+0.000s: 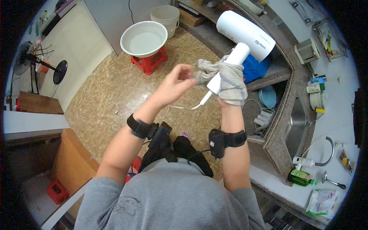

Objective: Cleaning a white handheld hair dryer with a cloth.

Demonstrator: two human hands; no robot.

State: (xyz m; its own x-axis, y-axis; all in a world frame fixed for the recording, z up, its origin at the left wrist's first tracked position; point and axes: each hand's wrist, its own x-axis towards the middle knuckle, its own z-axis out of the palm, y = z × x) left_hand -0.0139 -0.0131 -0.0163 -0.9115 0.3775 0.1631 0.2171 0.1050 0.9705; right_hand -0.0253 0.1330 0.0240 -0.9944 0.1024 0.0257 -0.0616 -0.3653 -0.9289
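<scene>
A white hair dryer is held up before me, its barrel pointing to the upper left and its cord hanging from the handle's lower end. Around the handle lies a grey striped cloth. My right hand grips the handle through this cloth, which hides most of the fingers. Just left of the cloth is my left hand, fingers curled and parted; whether it touches the cloth's loose end cannot be told. The white cord runs down towards the floor.
A white basin of water stands on a red stool, with a pale bucket behind. A stone-edged counter with a sink curves along the right. A black fan is at left, a wooden board at lower left.
</scene>
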